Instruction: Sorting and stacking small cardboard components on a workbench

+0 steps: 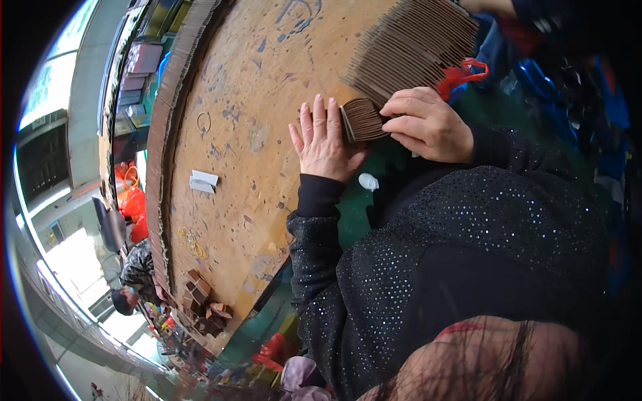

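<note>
At the near edge of the desk, between the two hands: a small bundle of thin brown pieces, packed side by side like leaves; left hand flat, fingers long and slightly parted, just beside the bundle's left end, contact likely but not certain; right hand with fingers curled, tips at the opposite end; whether they pinch or merely press, cannot tell; main risk, as judged: uneven pressure from the two sides, which could make the pieces fan, buckle or pop upward; second risk: a pull toward the body, the edge being so close; a slip there could drop pieces off; just beyond the right hand, a big slanted array of brown strips; a brushing knuckle might disturb its ranks; red plastic bag by that array, touching or not unclear; its loop could catch a sleeve; farther left, a white card, well apart; toward the lower left, a heap of brown blocks, tumbled, little threat to the bundle.
</note>
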`<state>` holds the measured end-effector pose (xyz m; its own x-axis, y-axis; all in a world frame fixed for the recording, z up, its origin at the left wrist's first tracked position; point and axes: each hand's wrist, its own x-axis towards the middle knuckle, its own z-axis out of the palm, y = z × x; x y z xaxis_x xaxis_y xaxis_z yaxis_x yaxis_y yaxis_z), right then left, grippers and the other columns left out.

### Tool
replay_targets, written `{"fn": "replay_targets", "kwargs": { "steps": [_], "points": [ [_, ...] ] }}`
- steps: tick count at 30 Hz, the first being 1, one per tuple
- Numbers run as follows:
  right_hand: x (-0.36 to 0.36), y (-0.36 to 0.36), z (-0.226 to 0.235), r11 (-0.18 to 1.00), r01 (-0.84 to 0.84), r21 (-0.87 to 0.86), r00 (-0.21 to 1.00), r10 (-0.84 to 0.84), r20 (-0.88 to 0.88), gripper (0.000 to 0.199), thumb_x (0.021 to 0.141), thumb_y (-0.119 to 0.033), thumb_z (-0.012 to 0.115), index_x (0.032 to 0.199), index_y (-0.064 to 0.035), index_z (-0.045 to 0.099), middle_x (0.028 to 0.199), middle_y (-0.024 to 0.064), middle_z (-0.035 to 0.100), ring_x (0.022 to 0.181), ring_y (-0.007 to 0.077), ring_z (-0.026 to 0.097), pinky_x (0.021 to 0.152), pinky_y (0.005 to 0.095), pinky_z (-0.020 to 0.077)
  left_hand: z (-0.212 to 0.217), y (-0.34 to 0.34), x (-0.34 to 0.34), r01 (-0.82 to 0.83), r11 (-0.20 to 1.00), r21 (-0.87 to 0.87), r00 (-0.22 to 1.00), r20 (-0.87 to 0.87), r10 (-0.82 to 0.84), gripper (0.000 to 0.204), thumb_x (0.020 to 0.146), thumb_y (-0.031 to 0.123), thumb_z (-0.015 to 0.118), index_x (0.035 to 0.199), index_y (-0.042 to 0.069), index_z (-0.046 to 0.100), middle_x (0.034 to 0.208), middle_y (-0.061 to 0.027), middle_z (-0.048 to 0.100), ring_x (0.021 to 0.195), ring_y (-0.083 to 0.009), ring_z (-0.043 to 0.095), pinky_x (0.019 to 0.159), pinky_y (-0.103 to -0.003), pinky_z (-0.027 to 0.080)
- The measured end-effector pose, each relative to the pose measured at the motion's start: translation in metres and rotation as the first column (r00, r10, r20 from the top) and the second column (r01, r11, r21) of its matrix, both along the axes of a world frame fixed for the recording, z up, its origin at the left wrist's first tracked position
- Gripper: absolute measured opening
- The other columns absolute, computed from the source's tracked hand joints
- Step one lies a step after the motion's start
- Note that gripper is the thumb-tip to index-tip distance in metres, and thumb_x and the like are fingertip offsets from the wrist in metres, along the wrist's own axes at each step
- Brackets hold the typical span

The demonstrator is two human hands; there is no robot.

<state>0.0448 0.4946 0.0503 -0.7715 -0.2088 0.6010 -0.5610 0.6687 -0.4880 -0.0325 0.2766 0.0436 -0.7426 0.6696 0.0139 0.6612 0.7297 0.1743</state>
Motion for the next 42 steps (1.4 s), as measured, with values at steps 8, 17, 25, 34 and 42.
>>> {"fn": "replay_targets", "kwargs": {
  "steps": [8, 17, 25, 34, 42],
  "points": [
    [-0.002, -0.069, 0.027, 0.997, -0.041, 0.06, 0.998, 0.043, -0.037, 0.016, 0.073, -0.004, 0.068, 0.088, -0.0054, 0.063, 0.098, 0.0076, 0.061, 0.094, 0.0265, 0.058, 0.082, 0.0372, 0.0458, 0.008, -0.058, 0.036, 0.028, 0.976, 0.216, 0.99, -0.139, 0.002, 0.104, 0.064, 0.048, 0.076, 0.142, 0.002, 0.025, 0.146, -0.0189, 0.028, 0.136, -0.0361, 0.024, 0.109, -0.052, 0.016],
    [-0.016, -0.254, 0.037, 0.917, -0.376, 0.134, 0.924, 0.382, -0.023, 0.014, 0.075, -0.009, 0.066, 0.088, -0.0049, 0.062, 0.095, 0.0082, 0.061, 0.089, 0.0269, 0.058, 0.078, 0.0363, 0.0466, -0.013, -0.265, 0.16, -0.322, 0.858, 0.4, 0.912, -0.112, 0.394, 0.08, 0.072, 0.037, 0.074, 0.134, 0.0, 0.039, 0.137, -0.0222, 0.039, 0.127, -0.0397, 0.036, 0.104, -0.048, 0.029],
    [-0.005, -0.415, 0.047, 0.657, -0.731, 0.184, 0.678, 0.73, 0.086, 0.021, 0.075, -0.012, 0.064, 0.094, -0.0068, 0.06, 0.099, 0.0094, 0.06, 0.091, 0.0284, 0.059, 0.079, 0.0383, 0.0466, -0.001, -0.359, 0.26, -0.589, 0.653, 0.476, 0.71, -0.082, 0.699, 0.074, 0.072, 0.031, 0.075, 0.13, -0.001, 0.043, 0.131, -0.0229, 0.044, 0.121, -0.0393, 0.043, 0.1, -0.046, 0.035],
    [-0.054, -0.626, 0.025, 0.433, -0.88, 0.195, 0.47, 0.854, 0.223, 0.045, 0.073, -0.011, 0.06, 0.117, -0.0074, 0.052, 0.111, 0.0174, 0.057, 0.101, 0.0352, 0.056, 0.082, 0.0448, 0.0478, -0.011, -0.375, 0.316, -0.725, 0.386, 0.57, 0.441, -0.046, 0.896, 0.069, 0.07, 0.028, 0.077, 0.126, 0.0, 0.049, 0.129, -0.0215, 0.048, 0.118, -0.0379, 0.047, 0.097, -0.044, 0.039],
    [0.039, -0.781, 0.037, 0.741, -0.641, 0.201, 0.764, 0.594, 0.252, 0.061, 0.069, -0.036, 0.069, 0.117, -0.0054, 0.049, 0.108, 0.0218, 0.057, 0.099, 0.0372, 0.058, 0.081, 0.0464, 0.0481, -0.013, -0.45, 0.33, -0.707, 0.315, 0.633, 0.466, 0.083, 0.881, 0.069, 0.069, 0.013, 0.078, 0.128, -0.001, 0.045, 0.13, -0.0239, 0.045, 0.117, -0.0396, 0.047, 0.096, -0.042, 0.041]
  ]
}}
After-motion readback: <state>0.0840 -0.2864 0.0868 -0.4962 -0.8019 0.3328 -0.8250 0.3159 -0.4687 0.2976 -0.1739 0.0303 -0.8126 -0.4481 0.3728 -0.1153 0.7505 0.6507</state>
